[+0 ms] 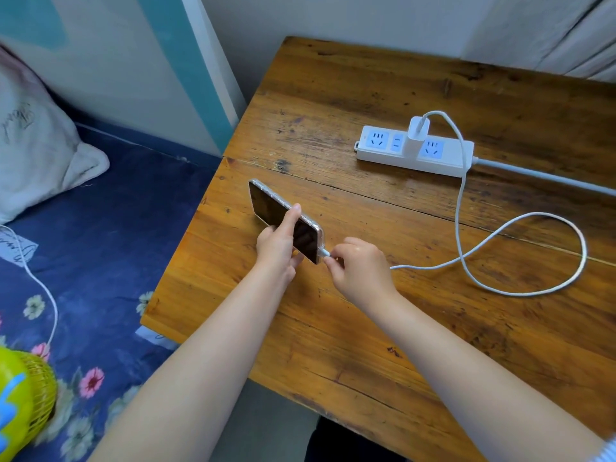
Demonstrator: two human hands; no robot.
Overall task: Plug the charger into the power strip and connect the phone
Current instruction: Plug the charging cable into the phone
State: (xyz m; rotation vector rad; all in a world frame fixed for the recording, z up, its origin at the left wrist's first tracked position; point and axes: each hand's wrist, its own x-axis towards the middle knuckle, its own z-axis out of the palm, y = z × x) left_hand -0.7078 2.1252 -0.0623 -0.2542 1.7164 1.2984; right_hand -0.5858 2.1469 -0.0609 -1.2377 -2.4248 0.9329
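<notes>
So the charger (pixel 416 131) is sitting plugged into the white power strip (pixel 413 151) at the far right of the wooden table (pixel 366 328). Left hand (pixel 278 245) is wrapped around the phone (pixel 283 218), tipped up on its long edge near the table's left side. Right hand (pixel 360 265) pinches the cable (pixel 520 261) plug right at the phone's end, cord looping off to the right.

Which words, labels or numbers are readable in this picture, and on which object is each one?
None can be read.
Pillow: dark cursive writing, too blurred to read.
Paper slip on the bed: handwriting, too small to read.
Power strip, charger, phone: no text visible.
</notes>
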